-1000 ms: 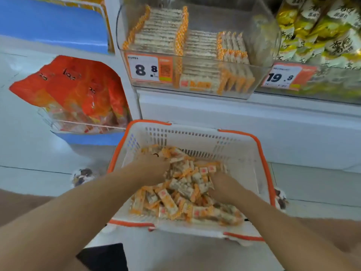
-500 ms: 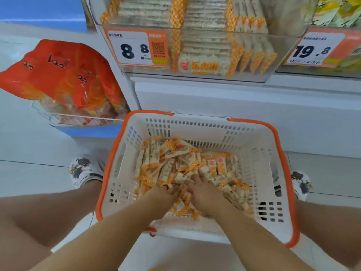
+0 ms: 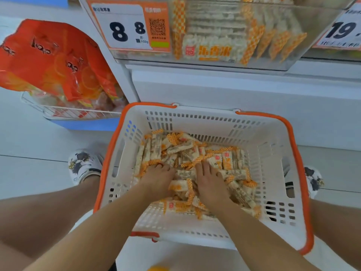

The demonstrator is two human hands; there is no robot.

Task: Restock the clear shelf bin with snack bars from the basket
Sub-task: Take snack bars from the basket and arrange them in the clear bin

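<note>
The white basket (image 3: 273, 153) with its orange rim sits on the floor between the person's knees, and everything else is placed from it. Inside the basket, a loose heap of snack bars (image 3: 187, 151) in white and orange-checked wrappers covers most of the bottom, piled thicker toward the far and right sides. Both hands are down in that heap, palms facing down. The left hand (image 3: 159, 179) lies on the bars left of the basket's middle with its fingers spread forward and pressed into the wrappers; whether any bar is gripped beneath it cannot be told. The right hand (image 3: 210, 181) lies just beside it, toward the basket's middle, fingers likewise extended flat over the bars, and nothing shows clearly pinched or lifted. A few bars sit in the gap between the two hands. Above and beyond the basket's far wall, the clear shelf bin (image 3: 293, 61) holds neat rows of the same bars standing on edge, and a price tag (image 3: 125, 28) reading 8.8 is fixed to its front left. Left of the basket and higher up, orange bags (image 3: 50, 59) rest in a wire rack (image 3: 64, 112). A patterned slipper (image 3: 83, 165) shows at each side of the basket.
</note>
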